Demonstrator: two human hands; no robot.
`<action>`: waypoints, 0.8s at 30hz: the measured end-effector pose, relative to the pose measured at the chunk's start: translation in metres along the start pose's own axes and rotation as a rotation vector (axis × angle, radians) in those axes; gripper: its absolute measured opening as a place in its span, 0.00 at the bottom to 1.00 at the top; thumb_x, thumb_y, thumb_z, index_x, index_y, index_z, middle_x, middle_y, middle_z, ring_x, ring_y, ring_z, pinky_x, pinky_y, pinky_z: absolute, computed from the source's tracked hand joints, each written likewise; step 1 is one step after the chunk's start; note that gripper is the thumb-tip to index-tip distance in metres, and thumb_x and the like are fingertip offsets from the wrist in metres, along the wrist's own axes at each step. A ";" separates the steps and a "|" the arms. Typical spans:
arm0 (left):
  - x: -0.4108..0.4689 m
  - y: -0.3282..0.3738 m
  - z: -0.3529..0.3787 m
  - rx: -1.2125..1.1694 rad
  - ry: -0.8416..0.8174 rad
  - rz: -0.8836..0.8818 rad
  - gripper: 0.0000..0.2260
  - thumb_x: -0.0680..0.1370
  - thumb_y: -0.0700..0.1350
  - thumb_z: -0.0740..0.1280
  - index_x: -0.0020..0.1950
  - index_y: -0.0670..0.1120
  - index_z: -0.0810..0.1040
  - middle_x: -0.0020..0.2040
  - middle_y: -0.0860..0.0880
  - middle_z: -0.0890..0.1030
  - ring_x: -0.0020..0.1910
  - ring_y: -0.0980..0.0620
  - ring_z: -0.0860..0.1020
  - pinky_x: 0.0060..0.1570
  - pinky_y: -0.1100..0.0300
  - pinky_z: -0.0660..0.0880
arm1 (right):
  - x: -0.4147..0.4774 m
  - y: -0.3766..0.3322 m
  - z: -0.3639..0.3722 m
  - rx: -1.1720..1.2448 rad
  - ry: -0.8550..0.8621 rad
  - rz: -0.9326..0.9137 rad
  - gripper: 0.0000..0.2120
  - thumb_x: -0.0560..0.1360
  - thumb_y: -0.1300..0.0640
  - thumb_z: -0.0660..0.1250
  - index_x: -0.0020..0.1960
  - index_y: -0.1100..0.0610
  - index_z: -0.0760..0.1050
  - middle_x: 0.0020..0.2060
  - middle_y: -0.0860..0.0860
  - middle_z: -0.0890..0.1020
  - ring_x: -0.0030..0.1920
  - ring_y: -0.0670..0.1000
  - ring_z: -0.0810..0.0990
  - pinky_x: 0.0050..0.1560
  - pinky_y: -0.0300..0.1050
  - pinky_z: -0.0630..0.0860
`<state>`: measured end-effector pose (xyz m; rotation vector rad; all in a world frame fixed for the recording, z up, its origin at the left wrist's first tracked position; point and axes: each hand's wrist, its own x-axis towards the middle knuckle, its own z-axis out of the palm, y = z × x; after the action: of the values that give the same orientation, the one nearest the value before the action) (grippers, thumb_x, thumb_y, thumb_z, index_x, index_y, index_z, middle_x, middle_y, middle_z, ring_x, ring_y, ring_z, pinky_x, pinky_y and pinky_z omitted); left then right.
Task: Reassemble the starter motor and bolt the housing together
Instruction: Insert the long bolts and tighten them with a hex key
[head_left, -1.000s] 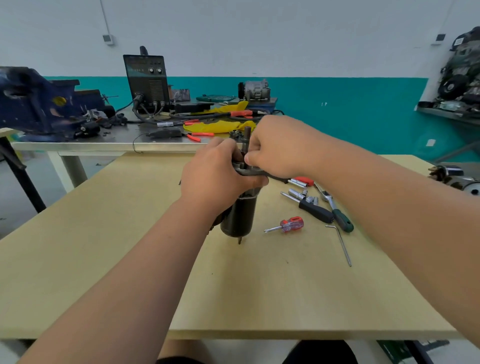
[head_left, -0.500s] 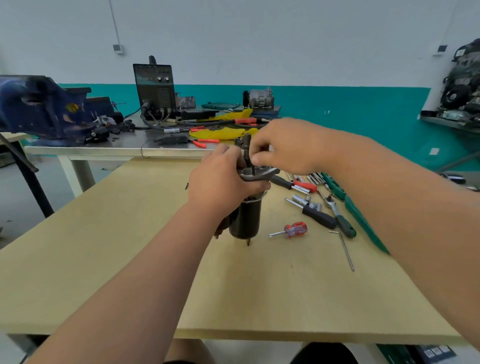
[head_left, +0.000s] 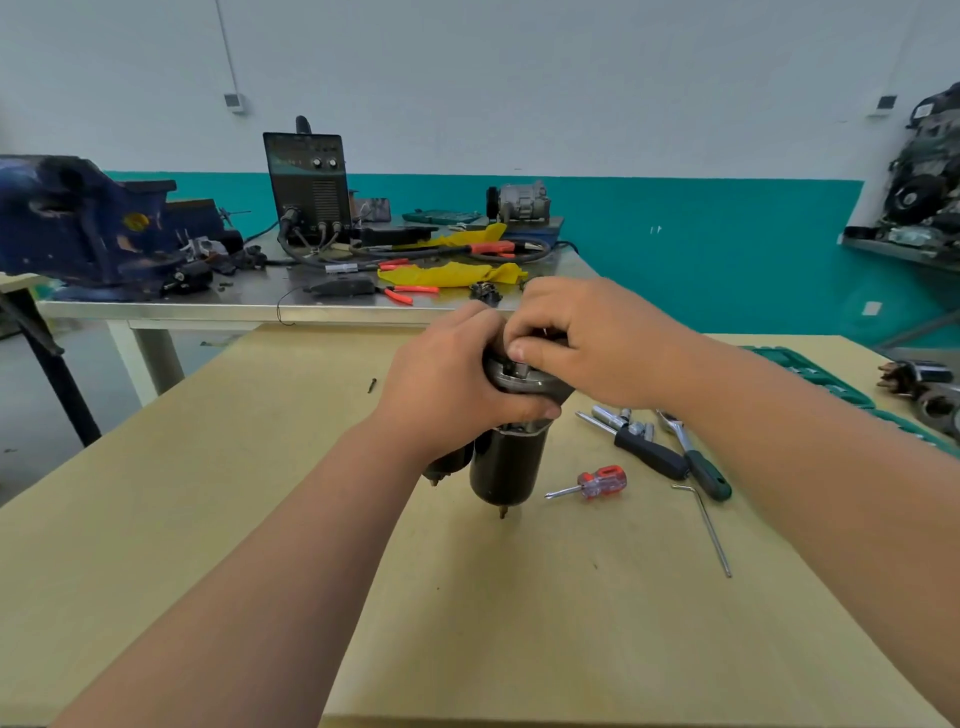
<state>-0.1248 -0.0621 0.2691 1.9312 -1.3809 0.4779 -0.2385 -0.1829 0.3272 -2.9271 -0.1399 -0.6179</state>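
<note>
Right hand (head_left: 587, 343) has dropped, pinching the top of the starter motor (head_left: 506, 467) — left hand (head_left: 447, 379) clasps it.

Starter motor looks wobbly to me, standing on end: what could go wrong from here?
The starter motor seems to balance upright on a thin stud, held by the left hand; a slackened grip could topple it. The right hand works at its top rim, where the thumb might get pinched.
</note>
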 end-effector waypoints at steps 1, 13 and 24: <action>0.000 0.000 0.001 -0.001 -0.001 0.002 0.25 0.59 0.66 0.70 0.46 0.51 0.73 0.42 0.55 0.73 0.40 0.56 0.73 0.38 0.54 0.75 | -0.003 0.001 0.000 0.003 0.001 0.004 0.05 0.77 0.55 0.64 0.47 0.51 0.79 0.41 0.44 0.72 0.42 0.42 0.71 0.43 0.40 0.67; 0.001 0.004 0.000 -0.035 -0.018 -0.017 0.25 0.59 0.65 0.71 0.46 0.50 0.74 0.46 0.54 0.75 0.43 0.54 0.75 0.42 0.51 0.77 | 0.000 -0.006 -0.012 -0.259 -0.125 -0.048 0.10 0.79 0.51 0.60 0.49 0.50 0.80 0.45 0.46 0.75 0.45 0.46 0.72 0.45 0.46 0.69; -0.005 0.009 -0.004 -0.057 -0.041 -0.044 0.29 0.58 0.64 0.72 0.51 0.47 0.77 0.52 0.52 0.75 0.48 0.52 0.75 0.47 0.49 0.77 | 0.000 -0.025 -0.014 -0.355 -0.150 -0.004 0.09 0.78 0.52 0.60 0.47 0.49 0.80 0.39 0.46 0.76 0.38 0.45 0.72 0.35 0.39 0.63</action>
<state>-0.1344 -0.0574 0.2720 1.9303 -1.3602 0.3756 -0.2469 -0.1606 0.3427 -3.3167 -0.0561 -0.4632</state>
